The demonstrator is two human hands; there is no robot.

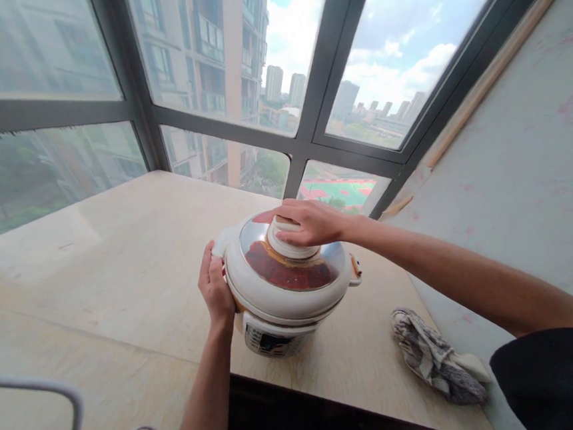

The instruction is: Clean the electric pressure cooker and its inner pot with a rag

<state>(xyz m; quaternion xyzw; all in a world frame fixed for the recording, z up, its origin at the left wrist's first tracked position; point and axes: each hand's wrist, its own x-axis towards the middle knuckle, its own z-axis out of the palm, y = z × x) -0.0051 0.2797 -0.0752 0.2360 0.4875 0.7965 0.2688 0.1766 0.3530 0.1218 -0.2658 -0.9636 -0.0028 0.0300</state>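
A white electric cooker [274, 304] with a rounded lid stands on the pale sill, its dark control panel facing me. The lid has a shiny metal centre with a dark red and brown area. My right hand [304, 221] is closed around the white knob [294, 244] on top of the lid. At the cooker's left side, my left hand [216, 285] holds the rim by the side handle, fingers partly hidden behind it. The lid rests on the cooker body, with no gap that I can see.
A crumpled grey and white cloth [437, 359] lies on the sill [94, 258] to the right. White cable or tubing [72, 408] curves at the lower left. Framed windows rise behind the cooker, and a patterned wall [528, 174] stands at the right.
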